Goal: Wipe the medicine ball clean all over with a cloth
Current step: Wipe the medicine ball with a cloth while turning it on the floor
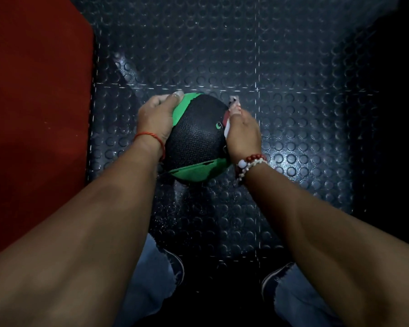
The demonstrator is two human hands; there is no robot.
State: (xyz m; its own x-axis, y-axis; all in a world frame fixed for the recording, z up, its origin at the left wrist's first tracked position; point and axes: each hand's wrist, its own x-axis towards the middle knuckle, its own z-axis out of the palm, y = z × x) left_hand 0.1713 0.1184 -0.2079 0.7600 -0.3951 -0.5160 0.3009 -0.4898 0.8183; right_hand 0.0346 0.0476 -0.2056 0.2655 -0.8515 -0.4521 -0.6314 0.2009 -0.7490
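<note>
Both hands are at work: the ball (pixel 196 138) is gripped by the left hand (pixel 155 116), while the cloth (pixel 230 114) is pinched against its right side by the right hand (pixel 243 135). Wiping seems midway; the underside is judged untouched.

Medicine ball (pixel 196 138): black panels pebbled and matt, green panels smooth. Floor (pixel 293 67): dark rubber with raised round studs, slightly glossy. Jeans (pixel 147 286): frayed denim cloth.

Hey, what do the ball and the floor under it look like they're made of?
Medicine ball: probably rubber, matte, its black panel finely pebbled, with smoother green panels. Floor: likely dark rubber tiles, slightly glossy, with raised round studs and visible seams.
</note>
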